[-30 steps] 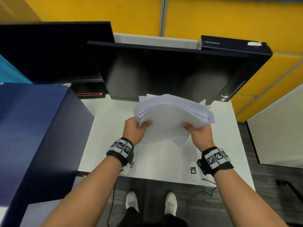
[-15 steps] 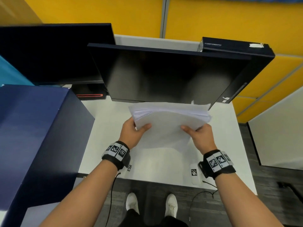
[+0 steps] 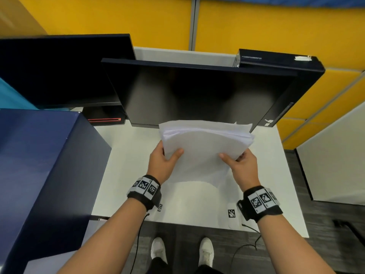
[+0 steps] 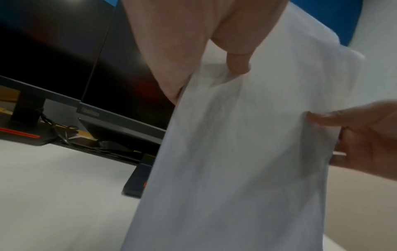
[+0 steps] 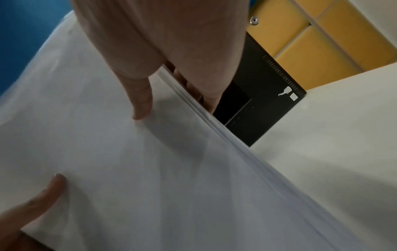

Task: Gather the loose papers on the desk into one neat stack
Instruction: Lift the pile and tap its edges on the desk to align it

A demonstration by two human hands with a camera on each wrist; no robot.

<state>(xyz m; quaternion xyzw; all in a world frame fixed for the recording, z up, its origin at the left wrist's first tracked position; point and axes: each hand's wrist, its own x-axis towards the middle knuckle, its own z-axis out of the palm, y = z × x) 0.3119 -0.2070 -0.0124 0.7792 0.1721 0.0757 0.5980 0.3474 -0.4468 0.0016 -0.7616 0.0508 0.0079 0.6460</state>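
Observation:
A stack of white papers [image 3: 205,145] stands nearly on edge over the white desk [image 3: 126,175], in front of the monitor. My left hand [image 3: 164,161] grips its left side, thumb on the near face. My right hand [image 3: 240,165] grips the right side the same way. In the left wrist view the papers [image 4: 247,152] hang down past my left thumb [image 4: 238,62]. In the right wrist view the papers [image 5: 128,161] show layered edges beside my right thumb [image 5: 141,101]. The top edges look slightly uneven.
A black monitor [image 3: 197,93] stands just behind the papers, with a second one [image 3: 59,70] to the left. A dark blue box [image 3: 39,165] fills the left side. Small tagged markers [image 3: 231,213] lie near the desk's front edge. Yellow panels form the back wall.
The fanned, tilted bundle has been squared up and lowered towards the desk. Both hands have kept their hold on its sides.

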